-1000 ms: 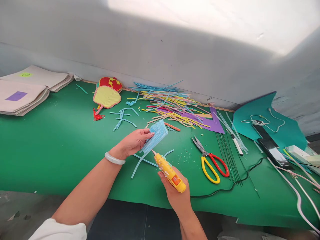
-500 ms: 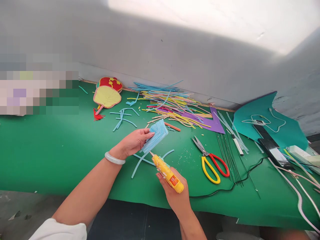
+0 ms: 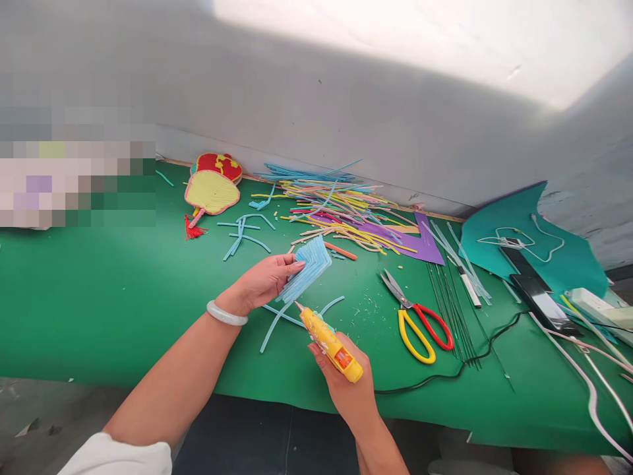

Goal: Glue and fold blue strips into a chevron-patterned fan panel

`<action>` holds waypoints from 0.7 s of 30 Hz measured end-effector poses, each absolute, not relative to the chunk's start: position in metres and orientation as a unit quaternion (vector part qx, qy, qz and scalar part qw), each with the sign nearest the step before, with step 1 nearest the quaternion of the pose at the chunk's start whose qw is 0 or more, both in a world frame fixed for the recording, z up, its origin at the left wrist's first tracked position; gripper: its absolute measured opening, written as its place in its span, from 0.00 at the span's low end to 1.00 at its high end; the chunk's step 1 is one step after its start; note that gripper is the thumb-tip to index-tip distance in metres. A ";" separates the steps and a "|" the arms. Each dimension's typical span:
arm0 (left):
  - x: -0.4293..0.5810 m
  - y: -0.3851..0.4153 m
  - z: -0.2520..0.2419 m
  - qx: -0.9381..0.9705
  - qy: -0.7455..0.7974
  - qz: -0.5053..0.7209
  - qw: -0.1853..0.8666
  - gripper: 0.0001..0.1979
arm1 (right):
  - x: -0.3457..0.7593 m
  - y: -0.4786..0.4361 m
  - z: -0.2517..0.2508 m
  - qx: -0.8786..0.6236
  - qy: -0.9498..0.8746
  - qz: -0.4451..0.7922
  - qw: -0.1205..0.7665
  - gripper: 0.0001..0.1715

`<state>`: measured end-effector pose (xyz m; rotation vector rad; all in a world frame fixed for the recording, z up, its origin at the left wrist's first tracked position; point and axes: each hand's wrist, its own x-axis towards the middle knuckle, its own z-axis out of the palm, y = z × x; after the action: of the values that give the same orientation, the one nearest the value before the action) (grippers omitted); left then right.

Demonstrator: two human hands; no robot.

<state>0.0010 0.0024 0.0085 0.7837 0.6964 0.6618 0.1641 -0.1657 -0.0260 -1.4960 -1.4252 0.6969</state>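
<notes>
Between the thumb and fingers of my left hand point(image 3: 270, 280) is a light-blue ribbed piece point(image 3: 312, 264), made of bent strips laid side by side. My right hand point(image 3: 346, 373) is wrapped round a yellow glue gun point(image 3: 329, 340) with whitish residue on its body. The gun's metal nozzle points up and left, close to the lower edge of the blue piece; whether it touches, I cannot tell. Loose blue strips point(image 3: 277, 328) lie on the green table point(image 3: 163, 297) beneath both hands.
Scissors point(image 3: 415, 320) with red and yellow handles lie to the right, by thin dark wires point(image 3: 452, 316) and a black cord point(image 3: 430, 379). A heap of coloured strips point(image 3: 336, 204) is at the back. A yellow fan-shaped piece point(image 3: 212, 191) lies back left, a phone point(image 3: 544, 307) far right.
</notes>
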 end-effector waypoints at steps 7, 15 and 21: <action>0.001 0.001 0.010 0.367 0.326 0.305 0.816 0.09 | 0.166 -0.166 -0.025 -0.615 -0.552 0.283 0.488 0.17; 0.001 0.001 0.009 0.365 0.331 0.303 0.815 0.09 | 0.164 -0.163 -0.020 -0.618 -0.536 0.292 0.495 0.16; 0.001 0.000 0.009 0.368 0.331 0.300 0.815 0.08 | 0.161 -0.164 -0.025 -0.631 -0.508 0.280 0.514 0.18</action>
<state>0.0006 0.0001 0.0094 0.7855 0.7058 0.6404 0.1612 -0.1639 -0.0248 -1.5173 -1.2221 0.6727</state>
